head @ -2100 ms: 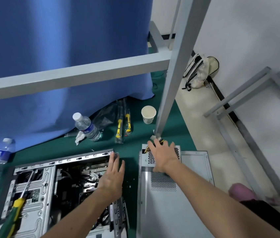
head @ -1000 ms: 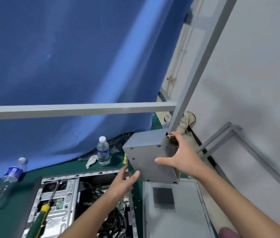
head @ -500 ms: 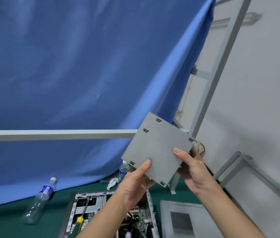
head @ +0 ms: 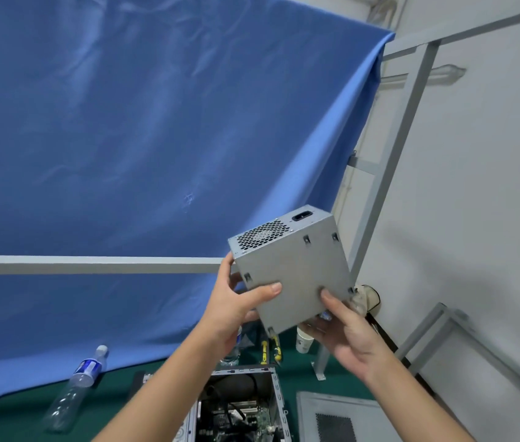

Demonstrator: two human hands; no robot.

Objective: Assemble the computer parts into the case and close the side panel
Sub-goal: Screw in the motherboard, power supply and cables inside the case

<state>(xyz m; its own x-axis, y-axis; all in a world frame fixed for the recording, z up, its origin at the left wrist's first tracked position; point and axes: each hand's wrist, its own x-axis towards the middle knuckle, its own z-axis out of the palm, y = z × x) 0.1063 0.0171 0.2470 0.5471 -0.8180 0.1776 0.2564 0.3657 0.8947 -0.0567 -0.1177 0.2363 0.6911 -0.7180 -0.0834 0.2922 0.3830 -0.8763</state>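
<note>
Currently the power supply unit (head: 293, 269) is up in the air, held in both hands well above the open computer case (head: 242, 406). Left hand (head: 236, 309) wraps its left edge, thumb flat on the near face; right hand (head: 344, 330) cups the lower right corner, thumb on the same face. Both grips closed on the box, firm looking.

Fan grille and power socket face up and away, plain side towards the camera. My read: it's being turned over to check orientation before dropping it into the case, so the grille side ends up at the rear cutout.

Room: nothing near the unit in the air except the grey frame post (head: 389, 173) just right of it and the horizontal rail (head: 92, 264) behind, so swing left and down. Case opening sits directly below; its sheet-metal rim and the boards inside are the edges to watch. Side panel (head: 341, 422) lies flat right of the case, off, so closing is far out. Water bottle (head: 76, 387), paper cup (head: 304, 341) and yellow-handled tools (head: 265, 349) sit on the green mat (head: 13, 419), clear of the path.
</note>
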